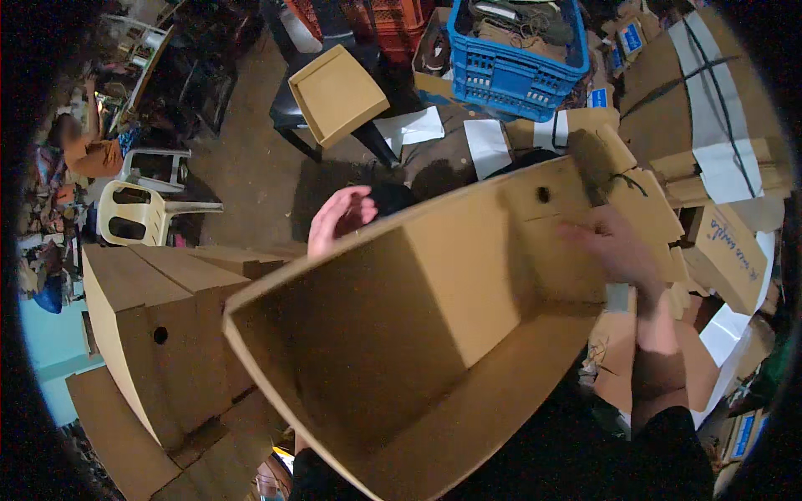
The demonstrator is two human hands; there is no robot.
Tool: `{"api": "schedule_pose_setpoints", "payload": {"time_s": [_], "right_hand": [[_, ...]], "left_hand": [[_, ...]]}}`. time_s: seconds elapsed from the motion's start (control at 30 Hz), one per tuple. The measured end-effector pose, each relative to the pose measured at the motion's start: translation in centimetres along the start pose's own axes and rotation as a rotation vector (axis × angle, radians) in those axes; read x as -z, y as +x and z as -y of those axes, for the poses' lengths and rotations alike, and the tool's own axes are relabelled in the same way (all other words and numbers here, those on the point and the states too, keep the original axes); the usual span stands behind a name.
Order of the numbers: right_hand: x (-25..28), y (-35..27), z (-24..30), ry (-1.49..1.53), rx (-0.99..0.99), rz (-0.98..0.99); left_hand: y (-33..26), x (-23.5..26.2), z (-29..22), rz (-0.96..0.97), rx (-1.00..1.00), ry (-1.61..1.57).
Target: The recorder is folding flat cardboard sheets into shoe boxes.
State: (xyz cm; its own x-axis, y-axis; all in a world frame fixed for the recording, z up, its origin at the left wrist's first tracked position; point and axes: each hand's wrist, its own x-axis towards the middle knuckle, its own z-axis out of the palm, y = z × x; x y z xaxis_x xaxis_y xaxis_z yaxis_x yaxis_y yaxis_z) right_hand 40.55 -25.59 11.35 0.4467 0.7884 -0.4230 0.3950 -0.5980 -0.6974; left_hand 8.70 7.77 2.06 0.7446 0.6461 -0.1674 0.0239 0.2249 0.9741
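Note:
A large open cardboard box (451,284) fills the middle, tilted so that I look into its bare inside. A round hole shows in its right end wall. My left hand (338,217) is just beyond the far rim, palm partly turned up and fingers loosely bent; the box hides its wrist and most of the forearm. At the right end, my right hand (614,242) is blurred by motion, its fingers stretched toward the hole. I cannot tell whether it touches the cardboard.
Stacked cardboard boxes (180,334) stand at left. A black chair holds a shallow cardboard lid (338,93). Beyond are a blue crate (518,79) and a strapped carton (660,100). A cream plastic chair (134,213) and a seated person (92,154) are at far left.

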Motion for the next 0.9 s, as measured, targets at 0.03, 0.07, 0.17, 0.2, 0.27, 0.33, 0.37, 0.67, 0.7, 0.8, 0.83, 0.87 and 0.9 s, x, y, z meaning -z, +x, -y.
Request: {"api": "schedule_pose_setpoints", "payload": {"time_s": [0.03, 0.07, 0.17, 0.2, 0.27, 0.33, 0.37, 0.67, 0.7, 0.8, 0.83, 0.87, 0.9], "right_hand": [[1.6, -0.7, -0.9, -0.114, -0.008, -0.115], [2.9, -1.2, -1.1, -0.116, -0.03, -0.135], [5.5, -1.4, 1.2, -0.319, -0.044, -0.095], [4.6, -0.4, 0.2, -0.48, -0.044, -0.101], [3.7, 0.3, 0.4, -0.64, -0.054, -0.112], [2.6, 0.5, 1.7, -0.515, -0.185, -0.036], [2.3, 0.3, 1.9, -0.51, -0.189, -0.045], [0.2, 2.1, 1.9, -0.274, 0.021, -0.298], [0.2, 2.0, 1.9, -0.201, 0.096, -0.325], [1.2, 0.9, 1.8, -0.233, 0.023, -0.268], [0.9, 0.7, 1.7, -0.194, 0.024, -0.283], [0.6, 0.7, 1.5, -0.193, 0.017, -0.3], [0.4, 0.7, 1.2, -0.122, 0.043, -0.316]], "left_hand": [[-0.5, -0.7, 1.3, -0.141, 0.034, 0.156], [-1.2, -0.4, 2.4, -0.112, 0.035, 0.148], [-4.1, 0.1, 0.4, -0.293, 0.2, -0.133], [-4.9, -1.2, -1.5, -0.278, 0.104, -0.11], [-5.3, -1.1, -1.8, -0.229, 0.094, -0.073], [-5.7, -1.9, -2.0, -0.267, 0.114, 0.021], [-5.4, -1.8, -1.8, -0.28, 0.021, 0.054], [-5.8, -5.5, -10.0, -0.039, -0.362, -0.152], [-5.1, -6.2, -9.8, -0.002, -0.364, -0.177], [-3.2, -8.3, -9.4, 0.107, -0.358, -0.247], [-2.7, -8.7, -9.5, 0.135, -0.361, -0.26], [-2.2, -9.2, -9.5, 0.162, -0.363, -0.275], [-1.6, -9.7, -9.4, 0.188, -0.363, -0.292]]}}
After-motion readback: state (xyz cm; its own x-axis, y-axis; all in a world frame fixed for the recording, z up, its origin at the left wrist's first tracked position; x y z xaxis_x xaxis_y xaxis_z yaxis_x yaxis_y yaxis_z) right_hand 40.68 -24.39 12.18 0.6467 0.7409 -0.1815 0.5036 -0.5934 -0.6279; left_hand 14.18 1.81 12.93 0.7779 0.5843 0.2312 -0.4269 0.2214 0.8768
